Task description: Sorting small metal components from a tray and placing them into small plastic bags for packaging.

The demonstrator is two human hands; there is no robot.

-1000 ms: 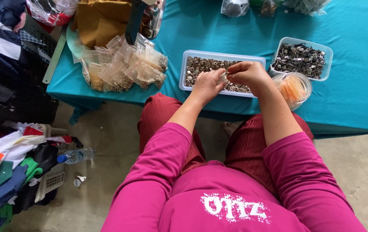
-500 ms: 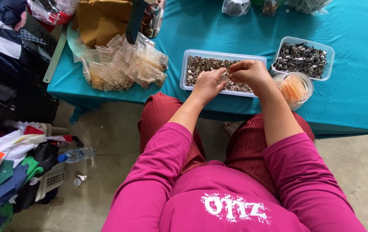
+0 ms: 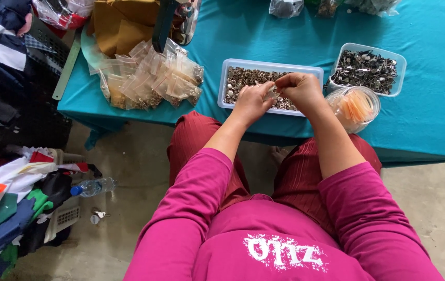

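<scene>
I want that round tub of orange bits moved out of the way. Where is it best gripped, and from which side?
Grip the round tub across its rim from above. Its mouth faces up, and the right hand and a tray crowd its sides, so the near edge is freest.

Left hand (image 3: 253, 101) and right hand (image 3: 301, 89) meet over the white tray (image 3: 243, 65); I can't make out what sits between the fingertips, too small and covered by the fingers. Can't tell whether either hand is closed on anything. The hands hide the middle of the tray's small metal pieces (image 3: 238, 78); single pieces too fine to identify. Clear bags (image 3: 285, 7) at top centre of frame cut off by the edge, contents unreadable. Worktop (image 3: 420, 125) runs out at upper edge. Clothes heap (image 3: 4, 208) at lower left cut off by the frame.
</scene>
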